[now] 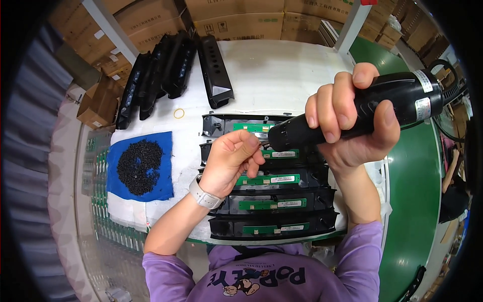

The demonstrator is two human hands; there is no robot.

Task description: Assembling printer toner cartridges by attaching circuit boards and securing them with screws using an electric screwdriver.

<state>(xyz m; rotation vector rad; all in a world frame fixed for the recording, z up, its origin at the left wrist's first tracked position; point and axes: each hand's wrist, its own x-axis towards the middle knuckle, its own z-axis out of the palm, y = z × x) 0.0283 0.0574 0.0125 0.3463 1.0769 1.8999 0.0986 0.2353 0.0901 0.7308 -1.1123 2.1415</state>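
Observation:
My right hand (347, 113) is wrapped round a black electric screwdriver (402, 93), its cord leaving the far right end. The tool lies almost level, nose toward my left hand (234, 158). Thumb and fingertips of my left hand are pinched together right at the screwdriver's tip; what they hold is too small to make out. Under both hands, several long black plastic housings (322, 204) lie in a stack of rows, each with a green circuit board (259, 205) inside. The screwdriver and my hands hide parts of the far rows.
A blue cloth (166, 189) with a heap of tiny black screws (136, 173) lies at the left. Several black housings (168, 70) stand at the far left, near a yellow ring (179, 113). Many circuit boards (118, 234) sit at the lower left. Cardboard boxes (236, 25) line the back.

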